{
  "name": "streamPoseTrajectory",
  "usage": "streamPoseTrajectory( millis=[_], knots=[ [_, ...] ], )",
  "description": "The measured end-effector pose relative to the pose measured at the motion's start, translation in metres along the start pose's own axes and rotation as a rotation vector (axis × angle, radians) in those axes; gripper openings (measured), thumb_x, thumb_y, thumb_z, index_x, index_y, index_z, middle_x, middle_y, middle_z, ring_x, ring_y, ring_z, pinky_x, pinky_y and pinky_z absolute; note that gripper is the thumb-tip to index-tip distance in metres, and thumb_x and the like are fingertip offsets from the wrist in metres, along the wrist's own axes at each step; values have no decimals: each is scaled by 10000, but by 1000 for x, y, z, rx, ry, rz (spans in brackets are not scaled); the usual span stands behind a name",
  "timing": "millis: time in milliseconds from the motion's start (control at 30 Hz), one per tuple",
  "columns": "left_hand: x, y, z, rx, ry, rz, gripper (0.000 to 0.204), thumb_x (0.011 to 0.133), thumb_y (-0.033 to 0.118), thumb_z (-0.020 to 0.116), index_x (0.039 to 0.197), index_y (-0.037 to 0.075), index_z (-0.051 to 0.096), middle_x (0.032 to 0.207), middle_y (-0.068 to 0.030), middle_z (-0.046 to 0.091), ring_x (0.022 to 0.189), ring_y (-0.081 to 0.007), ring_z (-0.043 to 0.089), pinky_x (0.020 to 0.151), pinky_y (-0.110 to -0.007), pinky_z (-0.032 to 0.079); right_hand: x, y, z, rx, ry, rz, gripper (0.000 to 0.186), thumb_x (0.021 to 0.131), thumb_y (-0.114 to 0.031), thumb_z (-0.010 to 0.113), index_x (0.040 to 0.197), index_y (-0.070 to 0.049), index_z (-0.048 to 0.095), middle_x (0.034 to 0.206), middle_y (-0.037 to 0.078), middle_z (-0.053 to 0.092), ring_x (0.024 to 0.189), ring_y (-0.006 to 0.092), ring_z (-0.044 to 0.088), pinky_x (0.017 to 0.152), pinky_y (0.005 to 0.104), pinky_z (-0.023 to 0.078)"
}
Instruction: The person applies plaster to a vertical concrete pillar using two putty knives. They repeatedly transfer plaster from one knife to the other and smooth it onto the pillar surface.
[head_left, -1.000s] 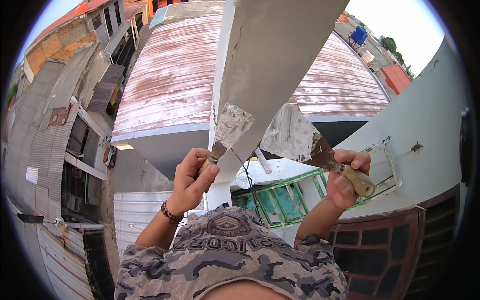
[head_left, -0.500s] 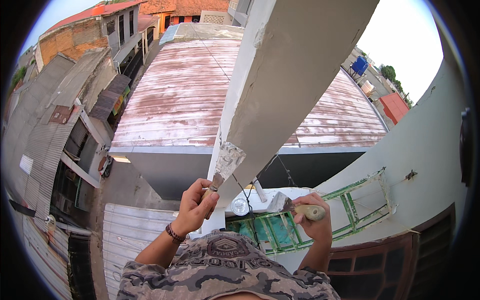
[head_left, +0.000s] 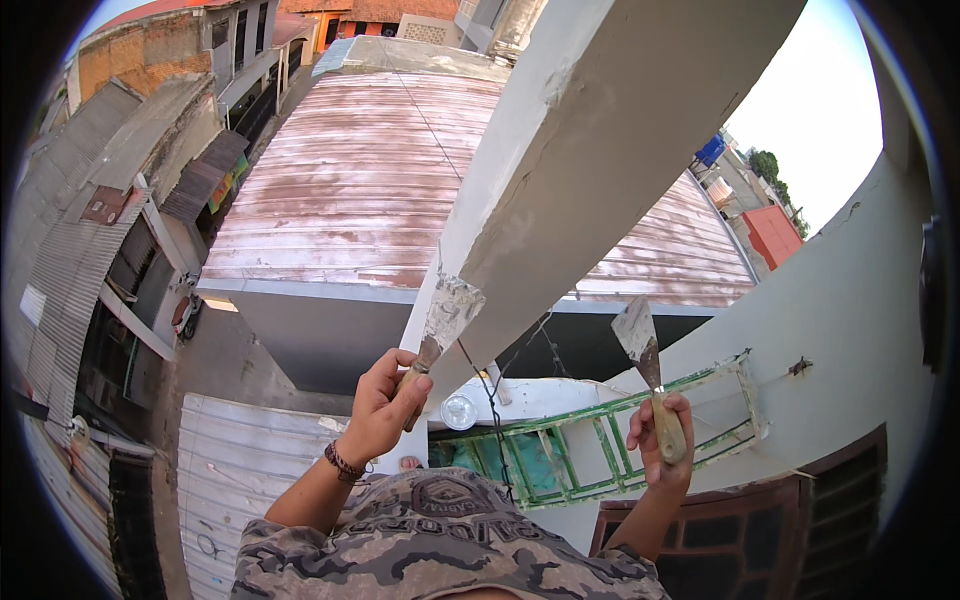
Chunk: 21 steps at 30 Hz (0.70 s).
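Note:
My left hand (head_left: 383, 408) is closed round the handle of a putty knife (head_left: 453, 308), whose wide blade is smeared with white filler and points up in front of the pillar (head_left: 590, 170). My right hand (head_left: 665, 445) grips the pale wooden handle of a second putty knife (head_left: 636, 330). That smaller blade is held upright, apart from the pillar, with whitish residue on its metal. Cracks and rough patches show along the pillar's edge. Whether the left blade touches the pillar, I cannot tell.
A green ladder (head_left: 610, 440) lies below on the right beside a curved wall (head_left: 800, 330). Dark cables (head_left: 493, 400) hang near a round clear container (head_left: 459, 411). Rusty metal roofing (head_left: 340, 180) spreads beyond, with a drop to a lane (head_left: 225, 360) at left.
My right hand has turned its putty knife from pointing left to pointing up, moving it slightly right. The left hand keeps its putty knife in nearly the same place. The view has shifted a little.

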<state>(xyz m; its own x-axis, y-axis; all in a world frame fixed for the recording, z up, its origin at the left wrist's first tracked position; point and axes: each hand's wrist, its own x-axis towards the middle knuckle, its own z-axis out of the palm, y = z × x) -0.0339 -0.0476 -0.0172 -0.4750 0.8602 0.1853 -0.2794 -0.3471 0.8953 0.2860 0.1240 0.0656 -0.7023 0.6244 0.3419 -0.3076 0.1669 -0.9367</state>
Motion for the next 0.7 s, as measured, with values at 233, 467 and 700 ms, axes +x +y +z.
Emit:
streamPoseTrajectory(
  millis=[233,467,700],
  knots=[
    [-1,18,1,98,-51,22,241,961,211,610,1057,3,537,637,6,537,495,-30,446,442,-201,347,29,6,59,236,-178,-116,414,882,-203,662,1222,-78,461,1090,245,495,735,190,552,519,230,439],
    [-7,24,-3,636,24,406,255,963,183,583,1088,-37,549,671,-98,548,566,-167,524,566,-283,431,48,49,84,497,-282,146,490,963,-177,504,1401,-31,340,1035,212,566,667,124,516,538,239,439],
    [-17,27,-17,723,91,397,243,944,170,581,1059,-43,560,683,-135,549,539,-253,527,540,-317,435,54,70,100,470,-339,169,453,987,-201,498,1379,-18,363,1032,200,576,691,124,502,589,245,422]
  ],
)
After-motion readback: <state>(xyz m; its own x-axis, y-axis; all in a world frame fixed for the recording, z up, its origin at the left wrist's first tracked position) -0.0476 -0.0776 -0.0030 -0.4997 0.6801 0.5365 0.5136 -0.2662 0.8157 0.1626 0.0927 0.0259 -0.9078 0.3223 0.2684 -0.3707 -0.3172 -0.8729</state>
